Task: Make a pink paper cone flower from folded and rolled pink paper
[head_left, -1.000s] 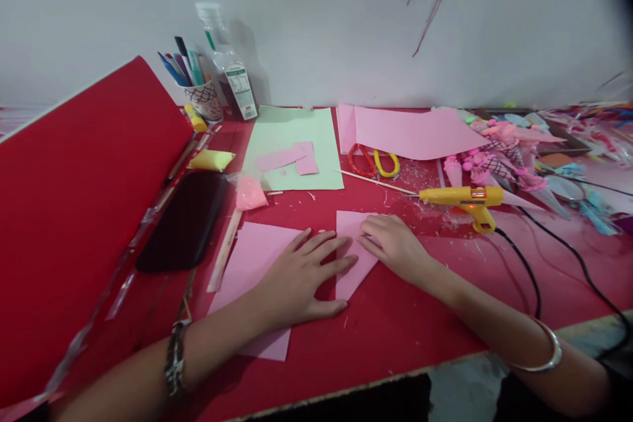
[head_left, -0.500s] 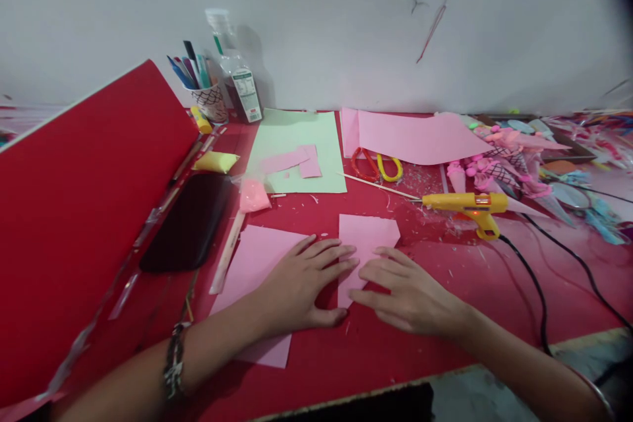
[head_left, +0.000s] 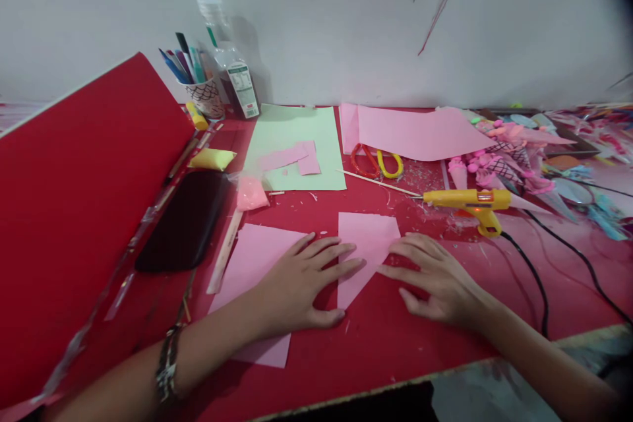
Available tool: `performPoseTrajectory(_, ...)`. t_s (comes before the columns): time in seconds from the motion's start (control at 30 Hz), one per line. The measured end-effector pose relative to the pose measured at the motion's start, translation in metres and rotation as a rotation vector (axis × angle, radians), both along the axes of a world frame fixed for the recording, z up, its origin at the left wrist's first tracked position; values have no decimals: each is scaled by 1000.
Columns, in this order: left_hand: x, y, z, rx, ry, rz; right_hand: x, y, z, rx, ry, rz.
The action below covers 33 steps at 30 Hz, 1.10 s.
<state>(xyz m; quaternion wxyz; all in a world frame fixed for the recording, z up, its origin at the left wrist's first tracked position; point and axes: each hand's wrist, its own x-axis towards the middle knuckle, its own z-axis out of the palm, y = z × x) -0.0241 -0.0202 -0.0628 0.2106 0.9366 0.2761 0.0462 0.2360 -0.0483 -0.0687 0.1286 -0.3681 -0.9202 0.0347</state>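
Note:
A small cut piece of pink paper [head_left: 366,237] lies flat on the red tabletop between my hands, slanting to a narrow tip at its near end. My left hand [head_left: 309,283] is spread open, its fingertips resting on the left side of this piece. Under that hand and forearm lies a larger sheet of pink paper [head_left: 252,264], partly covered. My right hand [head_left: 435,277] is open with fingers apart, its fingertips at the slanted right edge of the small piece. Neither hand grips anything.
A yellow glue gun [head_left: 465,199] with a black cord lies right, its nozzle by a thin stick [head_left: 380,183]. Behind are scissors [head_left: 390,165], a pale green sheet [head_left: 297,125] and pink decorations [head_left: 504,158]. A dark phone-like slab [head_left: 182,221] and red board [head_left: 89,198] stand left.
My right hand has slid right, off the middle of the small pink piece to its right edge, and its fingers have spread. My left hand stays in place.

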Motion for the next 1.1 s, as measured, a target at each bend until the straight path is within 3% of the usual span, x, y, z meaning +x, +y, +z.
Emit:
performPoseTrajectory(0.3, 0, -1, 1, 28, 1, -23, 34, 12, -7, -6, -18, -190)
performPoseTrajectory(0.5, 1, -2, 4, 42, 9, -15, 26, 18, 11, 33, -23, -356)
performPoseTrajectory(0.63, 2, -3, 7, 44, -32, 20, -1, 12, 22, -178, 104, -257)
performPoseTrajectory(0.8, 7, -4, 8, 89, -35, 25, -20, 10, 17, -336, 164, -247)
performPoseTrajectory(0.93, 17, -6, 12, 230, -11, 59, -24, 11, 22, -493, 298, -258)
performPoseTrajectory(1.1, 28, -8, 29, 471, 85, 98, -34, 8, 42, -531, 514, -344)
